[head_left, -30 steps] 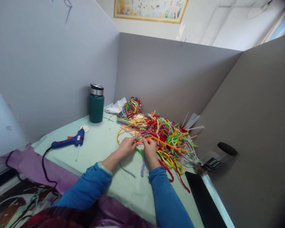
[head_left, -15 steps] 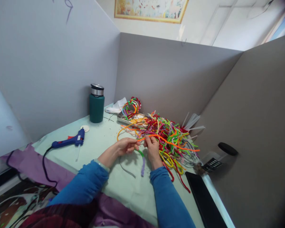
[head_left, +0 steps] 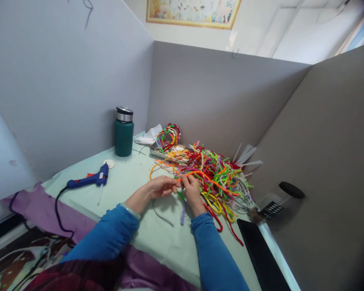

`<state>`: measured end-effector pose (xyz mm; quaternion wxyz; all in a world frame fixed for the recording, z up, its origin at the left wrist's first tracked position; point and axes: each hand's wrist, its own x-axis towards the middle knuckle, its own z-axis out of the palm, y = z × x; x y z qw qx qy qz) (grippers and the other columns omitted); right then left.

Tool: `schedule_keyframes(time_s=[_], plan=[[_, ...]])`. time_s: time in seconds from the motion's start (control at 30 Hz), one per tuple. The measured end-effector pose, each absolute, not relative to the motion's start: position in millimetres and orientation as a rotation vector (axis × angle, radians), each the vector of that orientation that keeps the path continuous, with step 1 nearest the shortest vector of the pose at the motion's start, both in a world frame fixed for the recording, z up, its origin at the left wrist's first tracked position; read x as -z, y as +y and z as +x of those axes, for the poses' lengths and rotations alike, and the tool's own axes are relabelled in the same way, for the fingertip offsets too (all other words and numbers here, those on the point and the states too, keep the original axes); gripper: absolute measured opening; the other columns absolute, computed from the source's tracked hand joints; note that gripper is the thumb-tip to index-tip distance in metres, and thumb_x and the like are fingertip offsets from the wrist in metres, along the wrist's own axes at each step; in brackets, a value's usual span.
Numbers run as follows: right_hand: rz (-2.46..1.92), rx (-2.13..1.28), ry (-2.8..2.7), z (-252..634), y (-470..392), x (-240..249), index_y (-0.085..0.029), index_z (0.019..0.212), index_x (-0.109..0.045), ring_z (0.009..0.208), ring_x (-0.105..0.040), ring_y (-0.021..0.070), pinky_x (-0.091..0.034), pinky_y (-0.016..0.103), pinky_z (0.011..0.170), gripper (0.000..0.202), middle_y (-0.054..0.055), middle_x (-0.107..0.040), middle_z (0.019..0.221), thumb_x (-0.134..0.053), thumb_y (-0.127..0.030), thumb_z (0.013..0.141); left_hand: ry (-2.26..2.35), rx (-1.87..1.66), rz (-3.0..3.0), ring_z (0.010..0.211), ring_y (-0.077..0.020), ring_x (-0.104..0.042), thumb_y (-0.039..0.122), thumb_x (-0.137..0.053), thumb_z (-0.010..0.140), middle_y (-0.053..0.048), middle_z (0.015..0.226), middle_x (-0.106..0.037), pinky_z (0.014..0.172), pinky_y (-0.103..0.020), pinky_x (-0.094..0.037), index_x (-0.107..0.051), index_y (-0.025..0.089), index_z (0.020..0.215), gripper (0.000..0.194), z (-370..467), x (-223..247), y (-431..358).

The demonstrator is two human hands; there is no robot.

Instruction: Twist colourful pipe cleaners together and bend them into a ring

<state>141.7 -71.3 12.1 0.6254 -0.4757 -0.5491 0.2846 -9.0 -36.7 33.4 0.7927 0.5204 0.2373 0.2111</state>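
My left hand (head_left: 157, 188) and my right hand (head_left: 190, 190) meet at the near edge of a heap of coloured pipe cleaners (head_left: 221, 178). Both pinch an orange pipe cleaner (head_left: 206, 177) that runs from my fingertips to the right across the heap. Below my hands a green and purple pipe cleaner (head_left: 182, 208) and a thin grey one (head_left: 162, 216) lie on the pale green table cover (head_left: 130, 186). Both sleeves are blue.
A blue glue gun (head_left: 86, 180) with a black cord lies at the left. A green flask (head_left: 123, 132) stands by the back wall, beside a metal tray (head_left: 166, 152) of small pieces and looped pipe cleaners. A black slab (head_left: 261, 258) lies at the right. Grey partitions enclose the table.
The orange pipe cleaner was lifted out of the heap, with its far end sticking out right, and now lies lower across the pile. My hands have moved closer together.
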Motion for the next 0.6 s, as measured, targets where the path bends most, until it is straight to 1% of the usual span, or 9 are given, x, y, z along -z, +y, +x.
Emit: schedule_keyframes(time_s=[0.1,0.17,0.23,0.3,0.33,0.4,0.5,0.57,0.6], plan=[[-1.174,-0.549,-1.252,142,-67,-5,-0.021,0.055,-0.038,0.049,-0.032,0.0090,-0.027,0.023,0.048,0.038,-0.007,-0.035,0.049,-0.054,-0.046,0.078,0.640,-0.507,1.514,0.034,-0.0059,-0.037,0.028,-0.049,0.074,-0.002,0.057,-0.061,0.038,-0.021,-0.023,-0.062,0.012,0.076,0.021,-5,-31,-41],[-1.255,-0.461,-1.254,144,-63,0,-0.021,0.054,-0.036,0.050,-0.031,0.0092,-0.026,0.023,0.048,0.039,-0.007,-0.034,0.050,-0.055,-0.045,0.077,0.737,-0.584,1.832,0.038,-0.0073,-0.040,0.024,-0.047,0.073,-0.001,0.053,-0.058,0.043,-0.021,-0.026,-0.061,0.014,0.067,0.019,-2,-28,-44],[-1.330,-0.390,-1.256,146,-61,3,-0.020,0.052,-0.037,0.050,-0.031,0.0095,-0.024,0.024,0.049,0.039,-0.007,-0.034,0.050,-0.056,-0.044,0.076,0.848,-0.718,2.114,0.045,-0.0089,-0.042,0.021,-0.048,0.071,-0.001,0.050,-0.055,0.049,-0.022,-0.027,-0.059,0.015,0.056,0.020,1,-26,-47],[-1.361,-0.362,-1.244,147,-59,4,-0.020,0.051,-0.037,0.050,-0.031,0.0097,-0.024,0.024,0.049,0.039,-0.007,-0.034,0.049,-0.056,-0.043,0.075,0.947,-0.848,2.241,0.050,-0.0102,-0.044,0.021,-0.052,0.070,-0.002,0.049,-0.053,0.051,-0.022,-0.027,-0.057,0.016,0.050,0.021,4,-24,-48],[-1.349,-0.366,-1.234,148,-60,3,-0.020,0.051,-0.037,0.050,-0.031,0.0097,-0.024,0.024,0.049,0.039,-0.007,-0.034,0.049,-0.056,-0.043,0.075,0.970,-0.867,2.221,0.051,-0.0103,-0.044,0.023,-0.053,0.071,-0.002,0.049,-0.054,0.051,-0.022,-0.026,-0.058,0.016,0.051,0.022,4,-24,-49],[-1.280,-0.417,-1.209,148,-61,1,-0.021,0.053,-0.037,0.050,-0.031,0.0096,-0.025,0.024,0.049,0.039,-0.007,-0.035,0.050,-0.056,-0.044,0.076,0.934,-0.790,2.026,0.047,-0.0090,-0.042,0.031,-0.053,0.075,-0.003,0.055,-0.058,0.048,-0.022,-0.026,-0.063,0.015,0.062,0.023,5,-24,-48],[-1.138,-0.565,-1.177,147,-64,-4,-0.021,0.057,-0.039,0.049,-0.033,0.0093,-0.027,0.023,0.048,0.037,-0.007,-0.036,0.050,-0.055,-0.046,0.078,0.741,-0.604,1.548,0.039,-0.0057,-0.038,0.047,-0.052,0.078,-0.004,0.069,-0.065,0.041,-0.021,-0.024,-0.066,0.012,0.086,0.038,2,-27,-44],[-1.066,-0.640,-1.153,145,-67,-8,-0.020,0.059,-0.041,0.048,-0.034,0.0091,-0.029,0.023,0.048,0.036,-0.007,-0.038,0.049,-0.055,-0.046,0.079,0.609,-0.539,1.294,0.036,-0.0046,-0.037,0.052,-0.051,0.078,-0.007,0.072,-0.067,0.038,-0.021,-0.023,-0.064,0.009,0.091,0.046,-2,-29,-41],[-1.039,-0.661,-1.143,144,-69,-9,-0.020,0.059,-0.042,0.048,-0.035,0.0090,-0.029,0.023,0.048,0.035,-0.007,-0.038,0.049,-0.055,-0.045,0.079,0.556,-0.515,1.204,0.035,-0.0045,-0.037,0.051,-0.052,0.079,-0.008,0.072,-0.067,0.037,-0.021,-0.022,-0.064,0.008,0.090,0.046,-3,-30,-40]])
